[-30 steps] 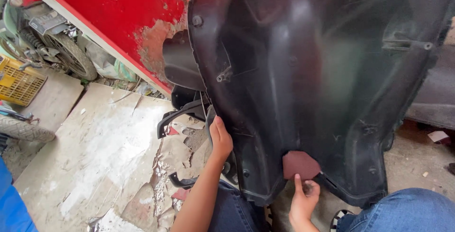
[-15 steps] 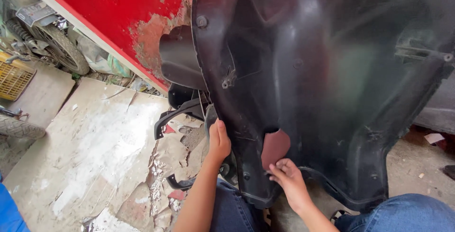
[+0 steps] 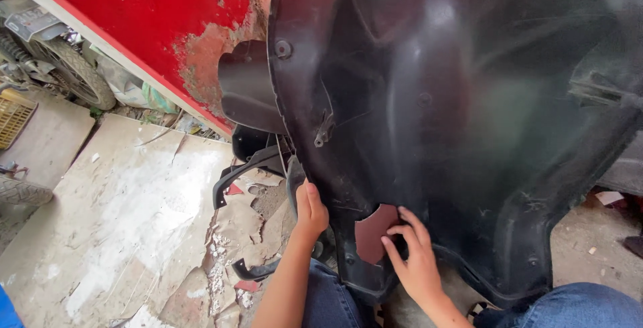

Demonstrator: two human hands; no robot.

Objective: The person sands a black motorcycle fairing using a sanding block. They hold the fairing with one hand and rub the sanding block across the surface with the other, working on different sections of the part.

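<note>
**A:** Start with your right hand (image 3: 416, 261), low in the frame just right of centre. Your fingers (image 3: 402, 231) are curled over the edge of the reddish-brown cut-out opening (image 3: 375, 234) in the large black moulded plastic scooter panel (image 3: 455, 120). They look to be hooked lightly on the rim, not clamped around anything.

**B:** And my other hand?

**A:** Your left hand (image 3: 310, 211), just left of that, is closed on the panel's left edge, thumb side toward you, steadying it. Keep that hold firm, because the panel stands upright over your blue denim-clad knees (image 3: 589, 304) and fills the upper right of the frame. It could well twist if you pull at the opening alone.

**B:** Anything to mind at the opening?

**A:** I'd judge the rim thin and a bit sharp, so press with your fingertip pads and work evenly.

**B:** What's behind?

**A:** Loose black plastic trim pieces (image 3: 251, 167) lie on the cracked pale concrete floor (image 3: 134, 221) at centre left. The chipped red painted metal sheet (image 3: 161, 13) leans across the upper left, well apart from your hands.
</note>
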